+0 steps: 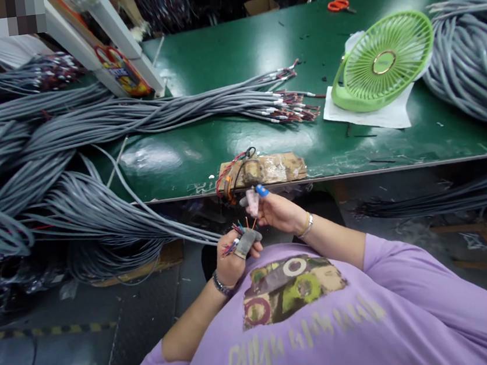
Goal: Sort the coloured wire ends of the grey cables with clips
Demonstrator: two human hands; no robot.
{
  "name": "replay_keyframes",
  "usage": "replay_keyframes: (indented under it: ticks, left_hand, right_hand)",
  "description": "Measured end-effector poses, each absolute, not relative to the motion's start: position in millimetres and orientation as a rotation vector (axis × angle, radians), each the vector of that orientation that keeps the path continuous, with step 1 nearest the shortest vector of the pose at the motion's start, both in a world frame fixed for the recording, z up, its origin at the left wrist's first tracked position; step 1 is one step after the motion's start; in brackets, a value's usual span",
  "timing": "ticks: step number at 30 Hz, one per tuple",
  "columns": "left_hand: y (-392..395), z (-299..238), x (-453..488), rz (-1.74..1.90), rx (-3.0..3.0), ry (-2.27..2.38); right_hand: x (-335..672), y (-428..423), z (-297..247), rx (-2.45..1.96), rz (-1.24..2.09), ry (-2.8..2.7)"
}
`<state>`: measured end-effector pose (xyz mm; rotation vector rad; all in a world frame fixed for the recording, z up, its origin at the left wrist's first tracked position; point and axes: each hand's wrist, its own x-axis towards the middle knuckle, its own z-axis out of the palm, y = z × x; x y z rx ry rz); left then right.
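My left hand (231, 258) is closed around the end of a grey cable (174, 230), its thumb in a grey finger cot. Thin coloured wires (239, 230) fan out from the cable end above that hand. My right hand (275, 210) sits just to the right, fingers pinched near those wires, with a pink cot and a blue cot on the fingertips. What it pinches is too small to make out. Both hands hover below the edge of the green table (239, 148), under a small taped fixture (264, 170) with red and black leads.
Large bundles of grey cables (40, 170) cover the left side and another bundle (471, 63) lies at right. A row of stripped cable ends (287, 104) lies mid-table. A green fan (381, 61) rests on white paper; orange scissors (339, 4) lie far back.
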<state>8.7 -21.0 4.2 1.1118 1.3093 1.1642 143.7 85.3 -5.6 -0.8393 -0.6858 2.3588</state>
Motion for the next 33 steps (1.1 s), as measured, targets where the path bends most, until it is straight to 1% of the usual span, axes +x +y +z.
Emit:
replay_keyframes:
  ticks: [5,8,14,23,33]
  left_hand:
    - [-14.9,-4.3,2.1,1.141,1.037,1.154]
    - [-9.4,-8.8,2.7,1.129,0.989,1.090]
    - [-0.2,-15.2,6.6,1.191,0.881,1.029]
    - [1.0,-19.7,8.6,1.150,0.878,1.102]
    - [-9.6,-19.1,4.2,1.099,0.851,1.113]
  right_hand:
    - [139.3,81.1,-11.0,-0.763,2.196,-0.790]
    - [138.0,80.6,-17.5,-0.759,2.169,-0.785]
    - [135.0,85.2,-21.5,-0.709,2.358,-0.584]
    - [126.6,85.7,-21.3,-0.741,2.281,-0.451]
    - [143.8,87.0,-26.1,-0.729,2.397,-0.480]
